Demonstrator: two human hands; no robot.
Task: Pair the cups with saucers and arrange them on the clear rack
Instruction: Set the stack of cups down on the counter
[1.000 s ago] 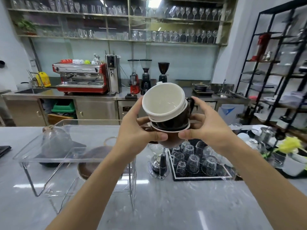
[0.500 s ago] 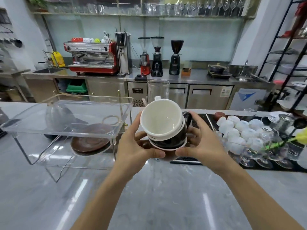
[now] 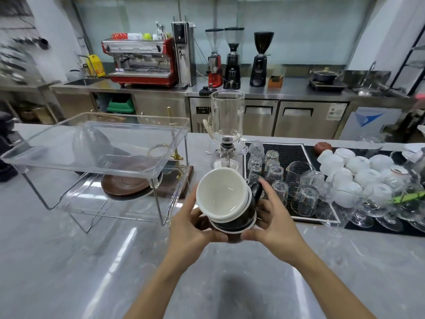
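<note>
Both hands up over the grey counter (image 3: 69,261), sharing a tilted stack of cups (image 3: 226,203). Left hand (image 3: 193,229) curled round the stack's left side, thumb pressed across the bottom; right hand (image 3: 273,224) curled round the right side, thumb meeting the left thumb under the base, fingers up by the black handle. Stack tipped toward the left hand, white interior of the top cup facing up and leftward, dark outer walls with white rims below. Held clear of the counter, not touching it.

Left of the left hand, well apart: clear rack (image 3: 96,143), two tiers, standing on the counter. One brown saucer (image 3: 126,184) lying on the lower tier, under the upper tray.

Beyond the hands: glass siphon brewer (image 3: 227,125) upright. Right of the right hand: black mat (image 3: 292,153) with upturned glasses (image 3: 276,173), further right a cluster of upturned white cups (image 3: 358,171).
</note>
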